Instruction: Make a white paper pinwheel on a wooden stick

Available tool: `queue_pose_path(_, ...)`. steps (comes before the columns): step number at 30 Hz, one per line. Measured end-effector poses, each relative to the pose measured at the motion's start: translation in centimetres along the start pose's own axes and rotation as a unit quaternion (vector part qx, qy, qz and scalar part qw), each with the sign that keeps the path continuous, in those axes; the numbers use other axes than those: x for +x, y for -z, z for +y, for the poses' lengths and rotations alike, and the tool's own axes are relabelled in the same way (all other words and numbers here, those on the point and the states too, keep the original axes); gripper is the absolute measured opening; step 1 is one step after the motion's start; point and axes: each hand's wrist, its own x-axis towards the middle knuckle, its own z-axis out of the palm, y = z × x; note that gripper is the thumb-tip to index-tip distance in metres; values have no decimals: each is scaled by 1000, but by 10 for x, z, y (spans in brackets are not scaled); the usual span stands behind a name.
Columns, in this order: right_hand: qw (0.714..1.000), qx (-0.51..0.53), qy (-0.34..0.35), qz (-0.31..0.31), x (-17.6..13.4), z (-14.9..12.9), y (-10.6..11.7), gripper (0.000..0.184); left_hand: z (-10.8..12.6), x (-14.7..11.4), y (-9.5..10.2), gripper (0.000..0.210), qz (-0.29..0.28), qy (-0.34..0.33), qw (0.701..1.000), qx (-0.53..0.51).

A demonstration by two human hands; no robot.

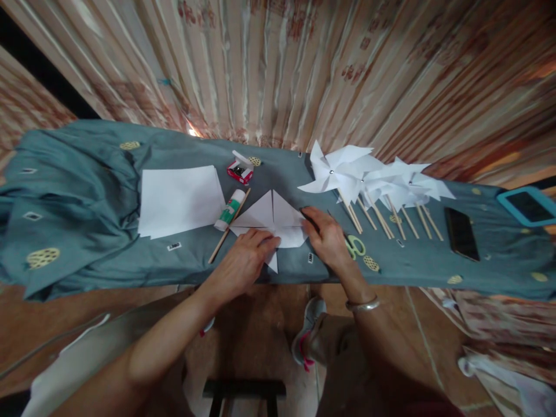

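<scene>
Centrally in the frame, a folded sheet of white paper [284, 223] is laid on the cloth-covered table [99, 255], with one point turned toward the top. Its lower left part is pressed by the left hand [248, 255], and its right edge is met by the bent fingers of the right hand [328, 234]; whether either grip is clamped on the paper cannot be told. Just left of it, a wooden stick [219, 246] and a green-and-white glue stick [230, 209] are placed side by side, with an opened red-and-white box [241, 171] above them. Farther left, plain sheets [180, 200] are stacked. Right of centre, green-handled scissors [356, 246] are partly hidden by the right hand. White pinwheels [343, 165] are gathered at upper right, and a black smartphone [461, 233] and a blue-framed tablet [527, 205] are seen toward the right edge.
</scene>
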Motion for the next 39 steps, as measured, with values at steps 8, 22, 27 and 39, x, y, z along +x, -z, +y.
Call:
queue_pose_path(8,993,53,-101,-7,9,1,5,36,-8,-5,2,37,25,7,999,35)
queue_pose_path(22,983,93,-143,-62,12,-5,11,26,-14,-6,4,32,55,13,997,61)
queue_pose_path(27,966,177,-167,-85,20,-6,3,36,-14,-6,4,31,49,14,996,69)
queue_pose_path(39,841,430,-323,57,-6,-1,7,41,-4,5,11,32,87,12,995,39)
